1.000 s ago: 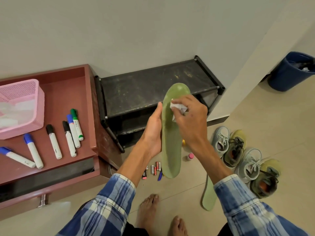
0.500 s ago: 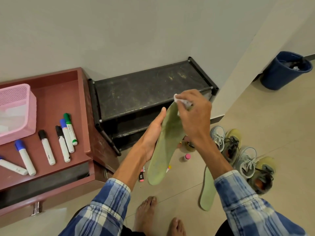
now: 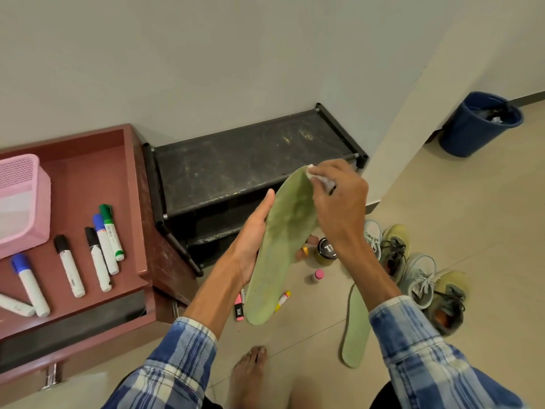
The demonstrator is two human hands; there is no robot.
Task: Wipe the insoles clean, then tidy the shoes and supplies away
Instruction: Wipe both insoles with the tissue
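The left sleeve [image 3: 177, 358] and right sleeve [image 3: 418, 349] were blue-and-white plaid with paler cuffs, ending well short of the left hand [image 3: 253, 246] and right hand [image 3: 339, 199]. Below the hands, a bare foot [image 3: 250, 376] showed beside dark cloth [image 3: 383, 398].

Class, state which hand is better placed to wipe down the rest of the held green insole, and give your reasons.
Right. The right hand pinches the small white wipe against the toe end of the pale green foam insole. The left hand is occupied, gripping that insole to steady it.
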